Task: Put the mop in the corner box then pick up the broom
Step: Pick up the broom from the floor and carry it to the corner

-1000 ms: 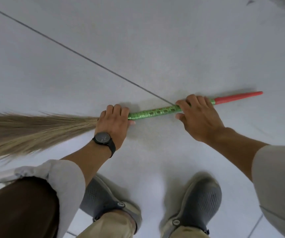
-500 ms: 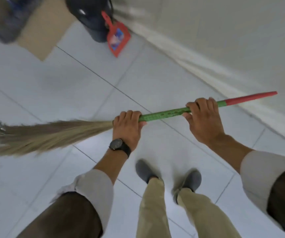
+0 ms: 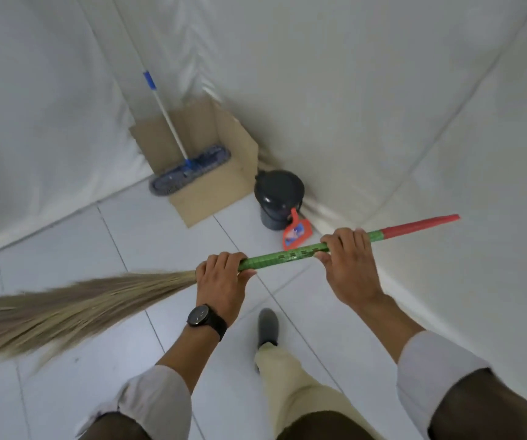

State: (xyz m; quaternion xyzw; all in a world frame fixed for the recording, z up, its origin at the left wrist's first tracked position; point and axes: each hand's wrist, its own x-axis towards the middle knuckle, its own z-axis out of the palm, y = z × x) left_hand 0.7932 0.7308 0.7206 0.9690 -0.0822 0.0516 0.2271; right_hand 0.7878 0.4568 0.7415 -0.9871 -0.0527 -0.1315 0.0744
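Note:
I hold a broom (image 3: 284, 257) level in front of me, well above the floor. Its straw head fans out to the left and its green handle ends in a red tip at the right. My left hand (image 3: 222, 282) grips the handle where the straw starts. My right hand (image 3: 347, 258) grips it near the red part. In the corner stands an open cardboard box (image 3: 224, 179). A blue flat mop (image 3: 189, 171) rests in it, its head lying across the box's front rim and its white pole leaning up against the wall.
A dark grey lidded bin (image 3: 278, 200) stands right of the box against the wall, with a red dustpan (image 3: 297, 231) leaning at its foot. White sheeted walls meet behind the box. The floor is white tile; my leg and a shoe (image 3: 267, 327) are below the broom.
The broom has come up off the floor in both hands as I stood up. The view has lifted from the tiles to the corner with the box, mop, bin and dustpan.

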